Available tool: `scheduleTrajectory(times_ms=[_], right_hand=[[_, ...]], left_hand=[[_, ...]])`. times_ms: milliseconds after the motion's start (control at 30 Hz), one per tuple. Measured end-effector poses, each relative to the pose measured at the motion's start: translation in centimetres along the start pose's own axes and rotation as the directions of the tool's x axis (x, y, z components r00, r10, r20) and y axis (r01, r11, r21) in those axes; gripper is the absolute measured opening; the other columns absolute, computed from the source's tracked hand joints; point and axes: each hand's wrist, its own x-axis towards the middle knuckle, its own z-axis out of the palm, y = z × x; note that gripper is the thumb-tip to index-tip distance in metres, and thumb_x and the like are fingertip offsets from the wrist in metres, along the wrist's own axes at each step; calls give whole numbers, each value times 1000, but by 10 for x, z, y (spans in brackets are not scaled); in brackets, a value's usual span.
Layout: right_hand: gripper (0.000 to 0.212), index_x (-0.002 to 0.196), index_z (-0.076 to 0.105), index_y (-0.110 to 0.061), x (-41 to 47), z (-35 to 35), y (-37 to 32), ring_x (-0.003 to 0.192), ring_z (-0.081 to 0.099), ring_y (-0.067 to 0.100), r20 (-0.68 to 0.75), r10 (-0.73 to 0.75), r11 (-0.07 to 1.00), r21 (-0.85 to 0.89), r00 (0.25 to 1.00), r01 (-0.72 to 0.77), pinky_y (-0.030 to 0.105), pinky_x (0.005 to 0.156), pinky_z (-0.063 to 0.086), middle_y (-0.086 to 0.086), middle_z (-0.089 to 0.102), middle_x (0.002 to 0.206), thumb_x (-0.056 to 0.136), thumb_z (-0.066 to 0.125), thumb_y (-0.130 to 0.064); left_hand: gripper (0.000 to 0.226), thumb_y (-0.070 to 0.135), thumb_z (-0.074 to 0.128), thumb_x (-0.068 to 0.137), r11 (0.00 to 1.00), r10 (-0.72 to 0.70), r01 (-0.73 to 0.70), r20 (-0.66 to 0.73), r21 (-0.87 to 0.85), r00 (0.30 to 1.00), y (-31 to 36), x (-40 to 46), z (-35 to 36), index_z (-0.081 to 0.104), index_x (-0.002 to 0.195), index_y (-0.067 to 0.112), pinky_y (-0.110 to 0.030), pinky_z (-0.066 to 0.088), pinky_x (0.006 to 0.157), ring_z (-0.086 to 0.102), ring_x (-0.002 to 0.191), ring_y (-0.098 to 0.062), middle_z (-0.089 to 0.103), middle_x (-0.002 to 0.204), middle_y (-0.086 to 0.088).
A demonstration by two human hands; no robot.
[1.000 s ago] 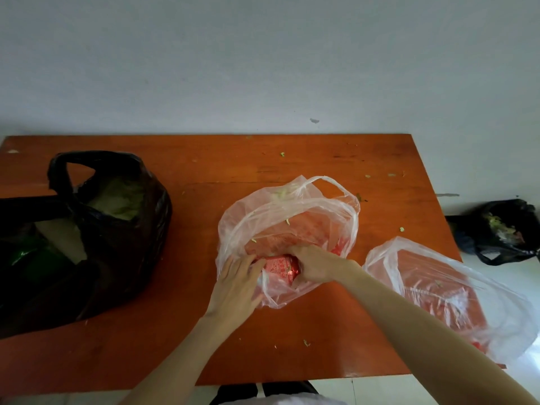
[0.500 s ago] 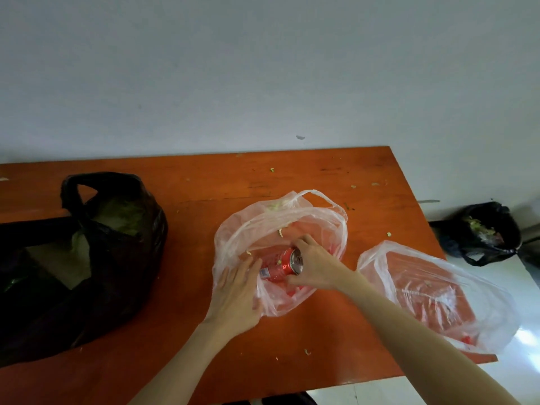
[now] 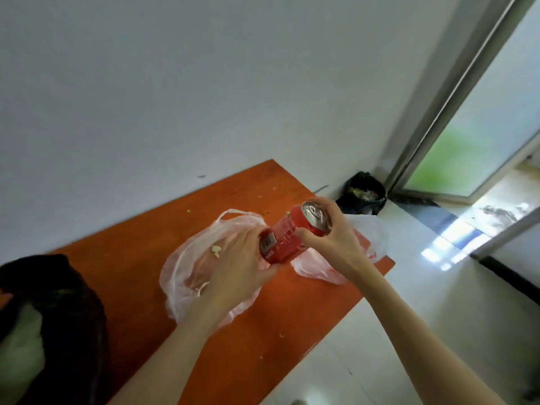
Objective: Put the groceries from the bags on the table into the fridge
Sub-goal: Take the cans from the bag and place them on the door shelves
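one can (image 3: 292, 233), gripped between both hands

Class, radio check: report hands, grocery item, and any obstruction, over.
Right hand grips red can near its top; left hand holds its base. Can lifted above clear bag. Fridge not in view.

**Bags crowding the table, bare wood lying between them**

A clear plastic bag (image 3: 187, 276) is sitting mid-table (image 3: 131, 258), under the left hand (image 3: 239, 267). A second clear bag (image 3: 365, 238) is lying at the right edge, behind the right hand (image 3: 330, 238). A black bag (image 3: 58, 317) is blocking the left end. Bare wood is showing along the wall side and near edge. A black bin bag (image 3: 363, 191) is filling the floor corner.
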Motion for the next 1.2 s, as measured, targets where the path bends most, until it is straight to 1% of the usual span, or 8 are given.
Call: scheduleTrajectory(times_ms=[167, 267, 367, 467, 567, 800, 933, 1200], right_hand=[[54, 128, 46, -17, -55, -64, -8, 94, 58, -9, -227, 62, 988, 152, 972, -27, 5, 75, 46, -7, 59, 114, 80, 71, -16], [60, 129, 43, -25, -100, -110, -3, 105, 57, -7, -267, 83, 980, 196, 960, -31, 16, 92, 48, -10, 58, 121, 77, 73, -20], [69, 135, 38, -27, -151, -161, 3, 112, 56, 4, -359, 102, 980, 198, 928, -31, 21, 91, 50, -6, 57, 124, 77, 74, -17], [63, 134, 40, -25, -210, -218, 7, 111, 57, 8, -507, 121, 983, 178, 853, -34, 16, 85, 51, -5, 58, 122, 80, 71, -12], [43, 114, 52, -29, -274, -278, 14, 102, 59, 7, -671, 143, 983, 182, 728, -25, 16, 76, 51, -7, 63, 108, 79, 72, -14], [53, 123, 45, -25, -418, -426, 15, 101, 56, 4, -843, 66, 998, 57, 533, -33, 14, 76, 48, -9, 58, 111, 79, 72, -15], [64, 136, 40, -18, -481, -497, 11, 109, 54, 14, -892, 50, 998, 27, 448, -60, 19, 80, 47, -2, 55, 120, 79, 70, -20], [55, 128, 41, -29, -550, -617, 21, 99, 55, 4, -950, -27, 1000, -30, 312, -3, 17, 73, 45, -13, 55, 110, 81, 68, -21]], left_hand=[[69, 50, 74, 65, 959, 128, -83, 154, -272, 980, 71, 3, 33, 45, 124, 30, -21, 43, 93, 51, 111, -4, 53, 123, 14], [55, 38, 78, 68, 913, 208, -95, 254, -396, 945, 125, -3, 62, 49, 114, 33, -5, 41, 79, 56, 100, 2, 59, 109, 18], [51, 41, 78, 64, 868, 318, -143, 311, -475, 896, 185, -14, 96, 54, 108, 32, -14, 47, 80, 60, 94, 1, 64, 101, 16], [51, 33, 78, 71, 839, 431, -225, 350, -496, 832, 253, -34, 132, 47, 112, 32, -5, 39, 81, 54, 97, 4, 56, 105, 20], [54, 33, 75, 74, 790, 565, -348, 378, -505, 734, 331, -61, 168, 47, 119, 28, 3, 34, 77, 51, 95, 9, 53, 106, 21], [82, 73, 38, 75, 600, 797, -679, 386, -423, 464, 499, -116, 244, 30, 143, 27, -28, 28, 110, 32, 133, -7, 36, 147, 8], [70, 58, 40, 85, 465, 879, -824, 281, -322, 386, 583, -131, 274, 26, 145, 24, -31, 17, 113, 21, 141, -16, 26, 153, 1], [67, 55, 35, 91, 320, 942, -936, 153, -150, 297, 724, -127, 343, 15, 148, 26, -40, 4, 117, 2, 145, -19, 11, 157, 0]])
